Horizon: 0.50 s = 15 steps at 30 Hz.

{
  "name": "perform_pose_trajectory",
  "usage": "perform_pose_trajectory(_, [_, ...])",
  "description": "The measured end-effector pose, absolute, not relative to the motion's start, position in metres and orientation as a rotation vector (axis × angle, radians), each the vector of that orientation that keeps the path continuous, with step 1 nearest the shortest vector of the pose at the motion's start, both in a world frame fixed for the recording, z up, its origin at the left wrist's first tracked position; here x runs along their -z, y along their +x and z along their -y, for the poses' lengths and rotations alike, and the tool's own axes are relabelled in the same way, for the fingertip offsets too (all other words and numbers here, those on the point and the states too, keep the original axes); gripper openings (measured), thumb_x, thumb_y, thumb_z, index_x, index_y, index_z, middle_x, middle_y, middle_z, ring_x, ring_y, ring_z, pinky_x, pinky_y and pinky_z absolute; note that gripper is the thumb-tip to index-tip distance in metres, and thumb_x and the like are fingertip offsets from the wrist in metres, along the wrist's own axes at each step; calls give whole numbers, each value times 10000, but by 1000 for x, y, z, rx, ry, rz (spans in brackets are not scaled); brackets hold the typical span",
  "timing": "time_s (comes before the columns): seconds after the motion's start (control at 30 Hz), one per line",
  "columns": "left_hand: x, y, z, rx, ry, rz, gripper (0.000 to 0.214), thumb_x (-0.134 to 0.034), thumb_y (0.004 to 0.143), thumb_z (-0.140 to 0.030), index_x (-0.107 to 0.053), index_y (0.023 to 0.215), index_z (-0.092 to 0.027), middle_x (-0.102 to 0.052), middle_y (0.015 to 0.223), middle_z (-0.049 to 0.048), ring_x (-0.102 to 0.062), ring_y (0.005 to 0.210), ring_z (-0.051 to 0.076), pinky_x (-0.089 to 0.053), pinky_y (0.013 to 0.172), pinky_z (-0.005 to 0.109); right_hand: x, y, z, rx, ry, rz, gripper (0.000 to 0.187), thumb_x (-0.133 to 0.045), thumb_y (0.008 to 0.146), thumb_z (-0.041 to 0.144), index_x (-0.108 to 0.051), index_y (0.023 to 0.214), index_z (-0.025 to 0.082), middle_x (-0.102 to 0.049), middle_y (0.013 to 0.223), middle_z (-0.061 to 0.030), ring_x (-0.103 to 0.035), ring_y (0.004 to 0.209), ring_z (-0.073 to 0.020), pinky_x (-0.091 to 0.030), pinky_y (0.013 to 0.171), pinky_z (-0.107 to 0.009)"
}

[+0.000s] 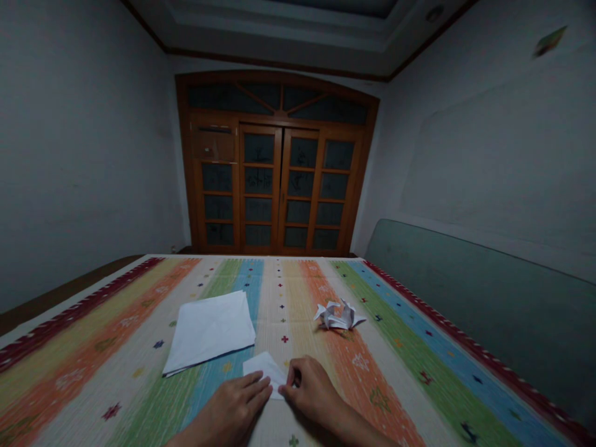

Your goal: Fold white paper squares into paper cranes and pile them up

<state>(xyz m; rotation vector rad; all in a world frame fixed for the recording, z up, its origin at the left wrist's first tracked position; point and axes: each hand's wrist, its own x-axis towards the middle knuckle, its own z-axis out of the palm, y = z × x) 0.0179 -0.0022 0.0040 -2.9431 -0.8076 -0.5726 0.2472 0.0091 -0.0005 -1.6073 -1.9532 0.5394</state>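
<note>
A small folded piece of white paper (pixel 264 366) lies on the tablecloth near the front edge of the view, between my hands. My left hand (pixel 235 403) rests on its left side, fingers stretched out and lying flat across the paper. At the paper's right edge, my right hand (pixel 311 386) is closed, with thumb and forefinger pinching the paper. Part of the paper is hidden beneath my fingers.
A stack of white paper sheets (pixel 212 329) lies ahead and to the left. Folded paper figures (pixel 339 315) stand ahead on the right. The striped tablecloth (pixel 382 372) covers the table. A greenish panel (pixel 484 298) stands along the right; wooden doors (pixel 279 186) are beyond the table.
</note>
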Motion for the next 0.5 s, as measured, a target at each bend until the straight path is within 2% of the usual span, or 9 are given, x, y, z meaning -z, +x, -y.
perform_pose_trajectory(0.13, [3,15,-2,615,-2905,918,486,-612,795,-50,-670,1257,-187,-767,1239,145,-730,1136,349,-604,968,458,-1,250,-10,-530,-1629,1951,208,-875,697,150,-700,805,178,-732,890,-53,-635,856,-231,-397,736,-276])
perform_pose_trajectory(0.3, [3,7,-7,660,-2808,1012,319,-560,818,-53,-700,1072,-186,-804,1057,118,-751,1001,311,-607,889,438,1,253,-15,-544,-1667,1976,237,-883,706,186,-725,882,196,-733,942,-41,-632,917,-238,-398,776,-271])
perform_pose_trajectory(0.5, [1,9,-7,719,-2733,950,230,-540,856,-47,-672,976,-192,-733,906,84,-673,807,259,-551,728,368,6,253,-15,-546,-1580,1923,235,-852,709,122,-755,910,193,-741,924,-49,-644,917,-250,-423,814,-296])
